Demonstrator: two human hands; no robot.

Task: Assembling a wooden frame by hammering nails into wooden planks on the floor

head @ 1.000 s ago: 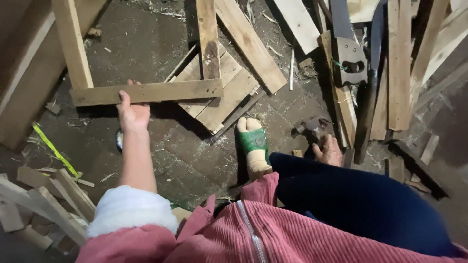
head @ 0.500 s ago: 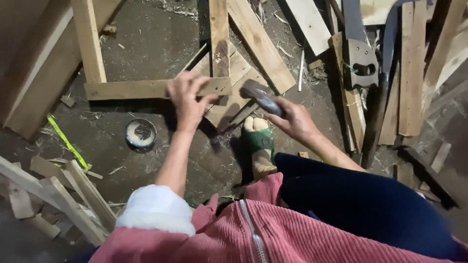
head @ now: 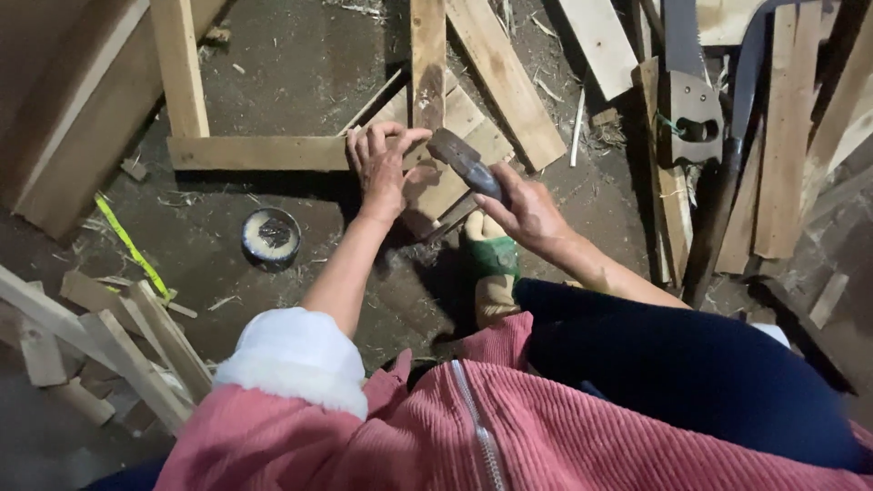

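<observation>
Left hand: the left hand (head: 382,168) rests fingers spread and curled on the joint where the crosspiece (head: 259,153) meets the upright slat (head: 427,64); whether it pinches a nail cannot be told.
Right hand: the right hand (head: 527,214) is wrapped tight around the handle of the hammer (head: 464,162), close under the head.
Hammer: its dark head hangs just beside the left fingertips, over the joint.
Workpiece: the frame lies flat on the floor (head: 300,64), on loose boards; a foot in a green-banded sock (head: 493,264) sits just below it.
Technique: judged from the pose, short light taps suit this choked grip; the left fingers should stay low and to the side of the strike point, and the crosspiece pressed down so it does not shift.
Container: a small round tin (head: 271,238), dark rim, pale contents, stands on the floor left of the left forearm.
Marking: a yellow-green strip (head: 132,247) lies diagonally at left; no print is readable.
Saw: a saw (head: 689,100) lies among planks at upper right.
</observation>
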